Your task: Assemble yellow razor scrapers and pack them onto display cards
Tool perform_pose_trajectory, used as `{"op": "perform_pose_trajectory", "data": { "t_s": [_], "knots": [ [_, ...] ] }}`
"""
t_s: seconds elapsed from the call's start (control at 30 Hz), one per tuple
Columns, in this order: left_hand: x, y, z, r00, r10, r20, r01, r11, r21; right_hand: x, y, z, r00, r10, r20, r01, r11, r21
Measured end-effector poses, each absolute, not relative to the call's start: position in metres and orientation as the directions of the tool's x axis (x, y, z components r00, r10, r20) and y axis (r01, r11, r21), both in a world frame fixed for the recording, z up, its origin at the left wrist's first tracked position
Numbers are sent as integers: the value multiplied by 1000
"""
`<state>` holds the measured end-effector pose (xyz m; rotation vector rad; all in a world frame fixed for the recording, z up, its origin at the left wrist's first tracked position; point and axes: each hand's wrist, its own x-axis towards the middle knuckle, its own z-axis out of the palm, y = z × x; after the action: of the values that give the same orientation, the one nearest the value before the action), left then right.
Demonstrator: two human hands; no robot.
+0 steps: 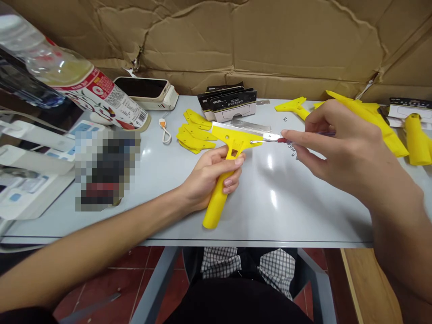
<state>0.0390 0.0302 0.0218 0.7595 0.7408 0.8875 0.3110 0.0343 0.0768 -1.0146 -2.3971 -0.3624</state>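
Observation:
My left hand (209, 177) is wrapped round the handle of a yellow scraper (218, 204), which tilts with its head up and away from me. A metal blade (238, 128) runs along the scraper's top edge. Between the fingertips of my right hand (351, 146) is a thin screwdriver (282, 140) with a red collar. Its tip reaches the right-hand hole of the scraper head, where a small screw appears to sit. Several loose screws (293, 152) lie behind the screwdriver, near my right fingers. Left of the head are stacked yellow plates (195, 137).
Black-and-white boxes (234, 105) and loose blades (251, 125) lie at the back. More yellow scraper parts (418, 139) are at the right. On the left stand a bottle (101, 92), a phone (145, 87) and white devices (40, 166). Cardboard (263, 40) walls the table's rear.

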Motion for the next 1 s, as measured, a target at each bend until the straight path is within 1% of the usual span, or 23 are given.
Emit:
{"op": "perform_pose_trajectory", "data": {
  "t_s": [0.13, 0.23, 0.4, 0.47, 0.53, 0.6, 0.73, 0.8, 0.9, 1.0],
  "knots": [
    [40, 30, 22, 413, 880, -236, -391, 405, 826, 305, 27, 82, -592, 572, 568, 719, 693, 51],
    [39, 29, 21, 421, 874, -242, -377, 411, 830, 305, 27, 84, -585, 545, 600, 692, 722, 19],
    [40, 29, 21, 435, 864, -254, -359, 425, 831, 308, 27, 84, -607, 584, 538, 666, 744, -56],
    [40, 29, 21, 431, 866, -254, -362, 424, 830, 309, 26, 85, -597, 597, 535, 670, 738, -76],
    [40, 29, 21, 425, 868, -256, -361, 422, 831, 309, 26, 86, -589, 590, 552, 669, 739, -76],
    [39, 29, 21, 425, 867, -259, -360, 424, 831, 309, 27, 86, -582, 556, 593, 654, 753, -64],
    [38, 29, 19, 432, 866, -253, -364, 424, 829, 308, 34, 83, -579, 482, 657, 634, 773, -9],
    [38, 30, 20, 433, 865, -253, -365, 425, 829, 306, 35, 82, -594, 494, 635, 639, 769, 0],
    [39, 30, 21, 429, 866, -258, -357, 424, 832, 305, 35, 80, -599, 562, 570, 679, 734, -9],
    [39, 29, 22, 429, 864, -265, -343, 427, 836, 307, 34, 79, -588, 581, 563, 690, 723, -27]
  ]
}}
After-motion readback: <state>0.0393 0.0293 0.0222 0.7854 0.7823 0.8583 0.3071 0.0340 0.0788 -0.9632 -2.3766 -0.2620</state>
